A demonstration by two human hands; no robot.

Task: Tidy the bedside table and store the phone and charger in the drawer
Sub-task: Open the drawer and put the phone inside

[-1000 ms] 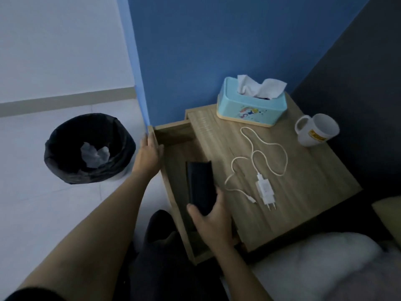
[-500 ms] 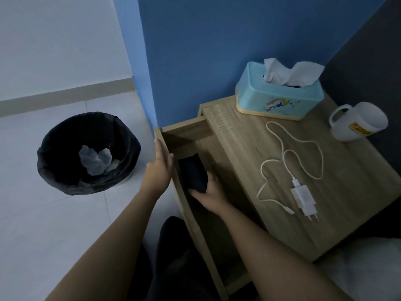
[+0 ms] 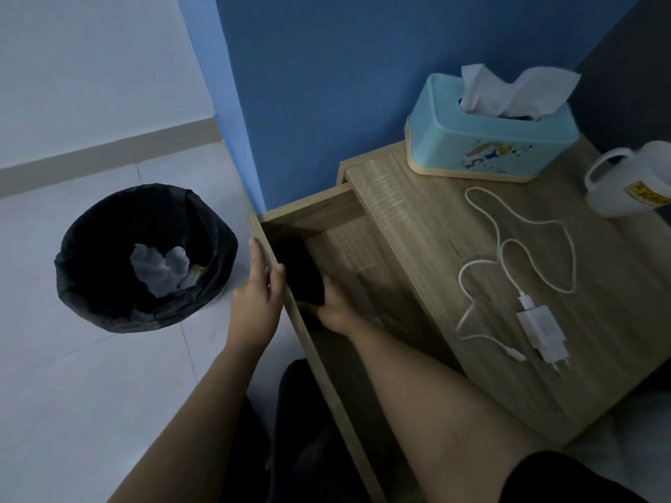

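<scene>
The bedside table (image 3: 428,226) has its wooden drawer (image 3: 315,211) pulled out to the left. A dark phone (image 3: 301,272) lies low inside the drawer at its far left end. My right hand (image 3: 336,310) reaches into the drawer and grips the phone's near end, thumb on its right edge. My left hand (image 3: 258,303) rests against the outside of the drawer front, fingers straight and thumb on the rim. A white charger (image 3: 541,330) with its looped cable (image 3: 508,245) lies on the tabletop, right of the drawer.
A light blue tissue box (image 3: 483,147) stands at the back of the tabletop and a white mug (image 3: 633,179) at the right edge. A black-lined bin (image 3: 109,285) holding crumpled paper sits on the floor to the left. The blue wall is behind; white bedding (image 3: 639,441) is at lower right.
My right hand has carried the phone from above the drawer down into its far left end. My left hand stays at the drawer front. The camera has shifted left and closer.
</scene>
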